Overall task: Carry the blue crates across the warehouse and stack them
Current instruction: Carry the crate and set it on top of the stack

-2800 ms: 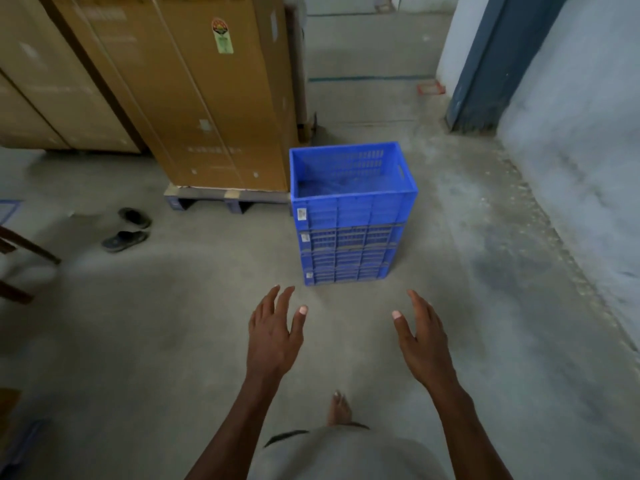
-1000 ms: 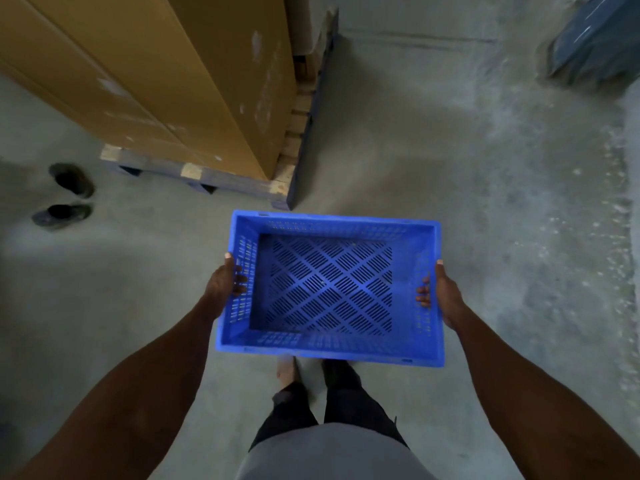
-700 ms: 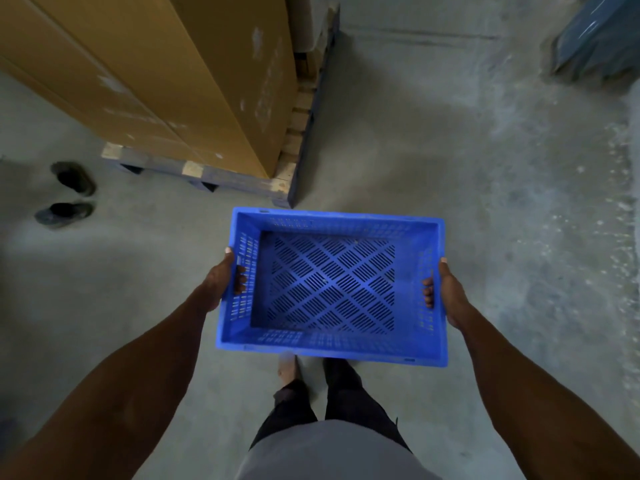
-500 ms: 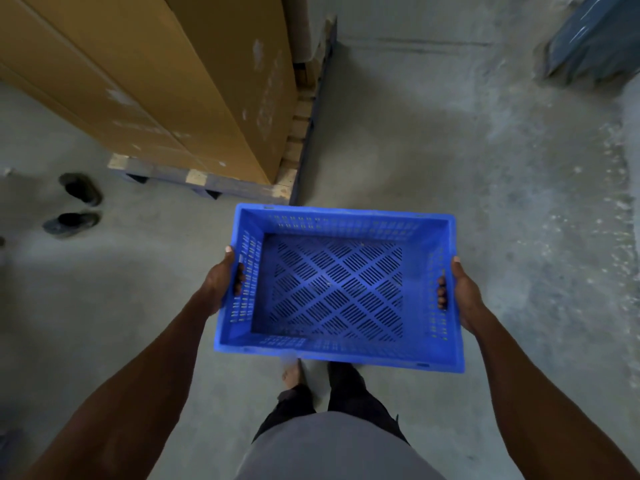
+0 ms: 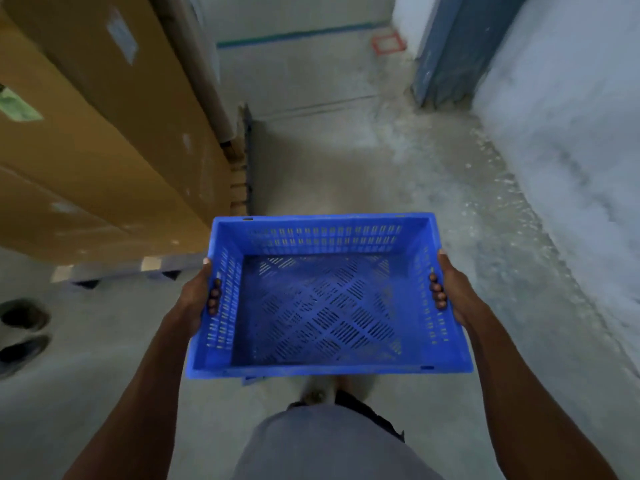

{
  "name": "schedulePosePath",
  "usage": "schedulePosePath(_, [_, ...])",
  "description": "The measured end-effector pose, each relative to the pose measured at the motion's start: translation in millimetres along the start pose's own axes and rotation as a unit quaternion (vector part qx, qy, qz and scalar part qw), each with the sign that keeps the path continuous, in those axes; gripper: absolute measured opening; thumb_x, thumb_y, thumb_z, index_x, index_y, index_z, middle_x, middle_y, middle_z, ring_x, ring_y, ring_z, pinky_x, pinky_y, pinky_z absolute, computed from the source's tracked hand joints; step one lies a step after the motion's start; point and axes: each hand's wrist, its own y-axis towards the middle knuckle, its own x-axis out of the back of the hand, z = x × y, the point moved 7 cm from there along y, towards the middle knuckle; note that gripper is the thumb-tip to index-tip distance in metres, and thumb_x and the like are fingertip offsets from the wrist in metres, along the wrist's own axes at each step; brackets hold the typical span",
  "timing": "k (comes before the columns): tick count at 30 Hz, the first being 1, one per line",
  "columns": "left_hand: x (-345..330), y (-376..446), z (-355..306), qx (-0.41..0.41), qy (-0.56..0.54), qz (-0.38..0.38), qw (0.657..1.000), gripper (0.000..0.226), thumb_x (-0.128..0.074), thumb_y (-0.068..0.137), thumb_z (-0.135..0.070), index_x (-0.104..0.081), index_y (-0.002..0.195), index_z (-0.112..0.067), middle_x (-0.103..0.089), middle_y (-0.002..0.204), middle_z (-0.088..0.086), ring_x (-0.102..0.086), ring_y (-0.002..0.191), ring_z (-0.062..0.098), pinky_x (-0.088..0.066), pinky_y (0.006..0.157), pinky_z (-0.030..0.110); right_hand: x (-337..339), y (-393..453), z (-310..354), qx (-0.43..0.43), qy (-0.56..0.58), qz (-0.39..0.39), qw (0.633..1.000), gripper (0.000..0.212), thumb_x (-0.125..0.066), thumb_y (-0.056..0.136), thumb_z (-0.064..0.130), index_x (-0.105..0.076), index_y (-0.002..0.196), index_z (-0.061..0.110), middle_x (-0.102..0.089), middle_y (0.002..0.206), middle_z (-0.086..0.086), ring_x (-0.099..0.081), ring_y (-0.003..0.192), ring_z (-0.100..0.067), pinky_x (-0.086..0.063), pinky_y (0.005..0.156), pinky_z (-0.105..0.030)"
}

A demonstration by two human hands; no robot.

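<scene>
I hold one empty blue crate [image 5: 322, 306] level in front of my waist, its slotted floor facing up. My left hand [image 5: 195, 294] grips the left side wall, fingers curled through the handle slot and showing inside the crate. My right hand [image 5: 453, 292] grips the right side wall the same way. The crate hangs above the concrete floor with nothing under it but my feet. No other crate is in view.
Tall brown cartons [image 5: 97, 133] stand on a wooden pallet [image 5: 114, 270] close on my left. A pair of dark sandals [image 5: 22, 332] lies at the far left. A pale wall [image 5: 571, 150] and a blue-grey door frame [image 5: 453, 50] run along the right.
The view has tilted up, so the passage ahead and the door frame now show. The crate stays in both hands at the same height; the cartons have drifted further left.
</scene>
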Motion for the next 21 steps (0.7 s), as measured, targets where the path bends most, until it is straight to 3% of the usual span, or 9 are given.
schedulePosePath(11, [-128, -38, -44, -0.034, 0.181, 0.185, 0.965, 0.059, -0.036, 0.094, -0.075, -0.045, 0.071, -0.022, -0.033, 0.053, -0.004, -0.026, 0.039, 0.010, -0.024, 0.035, 0.017, 122, -144, -122, -0.024, 0.161, -0.174, 0.971, 0.061, -0.043, 0.087, 0.076, -0.047, 0.072, 0.017, -0.035, 0.051, 0.002, -0.024, 0.040, -0.011, -0.023, 0.037, -0.019])
schedulePosePath(16, [-218, -88, -31, -0.059, 0.267, 0.286, 0.918, 0.057, -0.036, 0.095, -0.072, -0.045, 0.073, -0.020, -0.034, 0.053, -0.004, -0.027, 0.037, 0.010, -0.025, 0.034, 0.018, 170, -232, -212, -0.044, 0.253, -0.251, 0.933, 0.063, -0.044, 0.085, 0.078, -0.046, 0.071, 0.017, -0.034, 0.054, 0.001, -0.024, 0.040, -0.011, -0.022, 0.038, -0.019])
schedulePosePath(21, [-314, -170, 14, -0.095, 0.360, 0.392, 0.841, 0.055, -0.033, 0.098, -0.070, -0.045, 0.075, -0.022, -0.032, 0.050, -0.006, -0.025, 0.034, 0.008, -0.022, 0.034, 0.015, 205, -336, -319, -0.063, 0.335, -0.352, 0.872, 0.063, -0.044, 0.086, 0.077, -0.047, 0.071, 0.016, -0.036, 0.052, 0.001, -0.027, 0.037, -0.011, -0.025, 0.036, -0.020])
